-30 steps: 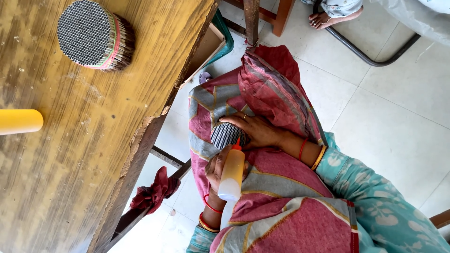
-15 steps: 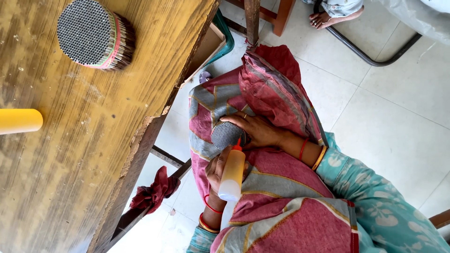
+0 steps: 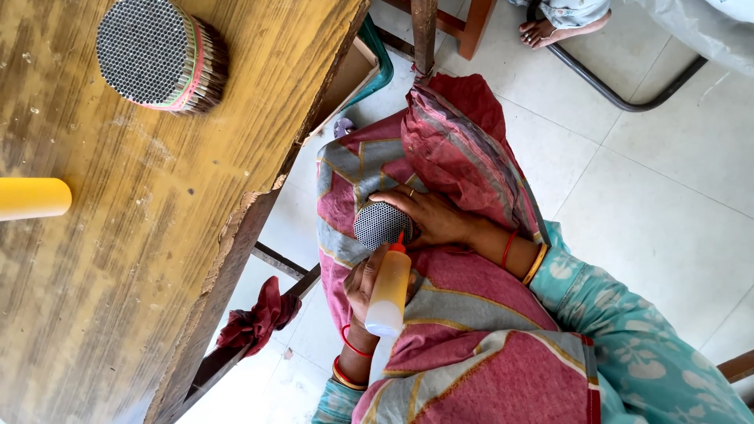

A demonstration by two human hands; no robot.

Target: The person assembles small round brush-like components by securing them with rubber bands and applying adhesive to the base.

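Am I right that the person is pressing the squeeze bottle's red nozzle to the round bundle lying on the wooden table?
Not quite: in the head view, the squeeze bottle meets a round bundle held in the right hand over the lap; the second bundle on the wooden table lies untouched.

Two round bundles of thin sticks are showing: one bundle on the table point(image 3: 161, 53), one bundle in the lap point(image 3: 380, 225). Two yellow bottles are turning up too: one squeeze bottle point(image 3: 389, 287) with a red tip, one yellow bottle point(image 3: 33, 198) lying at the table's edge. Two hands are working, the left hand point(image 3: 363, 284) and right hand point(image 3: 430, 217). One bare foot point(image 3: 550, 30) is peeking in up top.
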